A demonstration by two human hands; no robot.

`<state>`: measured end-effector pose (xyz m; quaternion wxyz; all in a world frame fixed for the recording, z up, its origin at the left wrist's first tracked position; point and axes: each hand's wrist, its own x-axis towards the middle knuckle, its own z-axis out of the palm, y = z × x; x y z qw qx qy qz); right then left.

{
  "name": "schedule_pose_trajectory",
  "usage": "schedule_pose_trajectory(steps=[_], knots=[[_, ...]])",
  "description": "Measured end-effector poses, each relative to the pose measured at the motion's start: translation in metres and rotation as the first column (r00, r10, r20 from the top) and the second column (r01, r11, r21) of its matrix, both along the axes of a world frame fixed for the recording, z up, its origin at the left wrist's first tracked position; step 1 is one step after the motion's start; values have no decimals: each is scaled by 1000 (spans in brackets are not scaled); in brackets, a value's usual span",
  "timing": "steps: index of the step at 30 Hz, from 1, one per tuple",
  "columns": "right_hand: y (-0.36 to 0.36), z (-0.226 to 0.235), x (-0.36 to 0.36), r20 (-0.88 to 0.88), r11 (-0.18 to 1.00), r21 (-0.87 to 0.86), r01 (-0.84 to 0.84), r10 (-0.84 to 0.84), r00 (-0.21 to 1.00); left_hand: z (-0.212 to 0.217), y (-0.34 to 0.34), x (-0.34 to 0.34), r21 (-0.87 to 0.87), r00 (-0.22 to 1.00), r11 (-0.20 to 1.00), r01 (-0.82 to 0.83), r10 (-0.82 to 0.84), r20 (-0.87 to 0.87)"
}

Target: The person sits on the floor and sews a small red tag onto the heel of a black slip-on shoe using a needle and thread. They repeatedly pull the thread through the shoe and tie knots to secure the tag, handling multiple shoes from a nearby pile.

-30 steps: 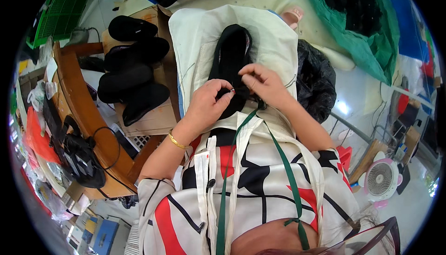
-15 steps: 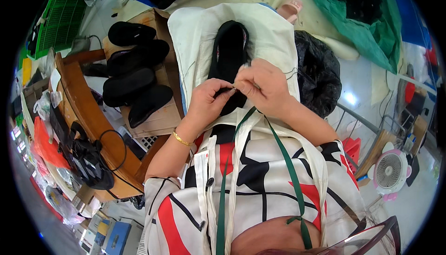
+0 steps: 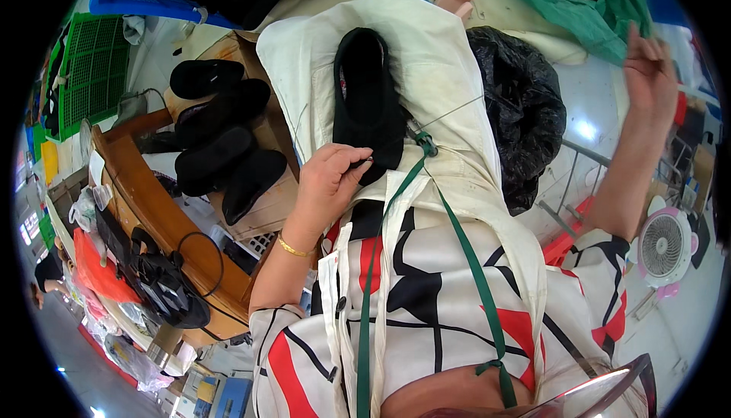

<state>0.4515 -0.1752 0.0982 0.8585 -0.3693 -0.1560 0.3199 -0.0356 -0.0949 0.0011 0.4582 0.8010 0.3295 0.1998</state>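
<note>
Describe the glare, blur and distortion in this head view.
Head view: fisheye bends the wooden bench edge toward a black rim; glare on the pale floor beside the black bag; left hand on the black shoe is sharp, raised right hand slightly soft.

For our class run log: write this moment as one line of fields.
left hand: pinches black shoe on cream apron | right hand: raised, pulling thread taut | beside: black shoes on box
</note>
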Motion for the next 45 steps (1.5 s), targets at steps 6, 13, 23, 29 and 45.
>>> schedule_pose_trajectory(steps=[6, 13, 23, 29, 45], knots=[[-53, 2, 119, 259, 838, -80, 540, -506, 823, -3, -2, 7, 55, 999, 998, -11, 13, -46], [-45, -52, 84, 556, 875, -216, 434, -255, 791, -8, 2, 10, 103, 998, 995, 1, 6, -68], [27, -99, -233, 236, 355, -813, -461, 926, 296, -19, -5, 1, 411, 998, 910, 54, -40, -42], [26, -118, -261, 485, 461, -827, -322, 875, 6, -25, -10, 1, 519, 999, 854, 27, -15, -28], [28, -119, -262, 474, 448, -832, -327, 881, 3, -28, -8, 1, 522, 1000, 853, 4, -13, 14]])
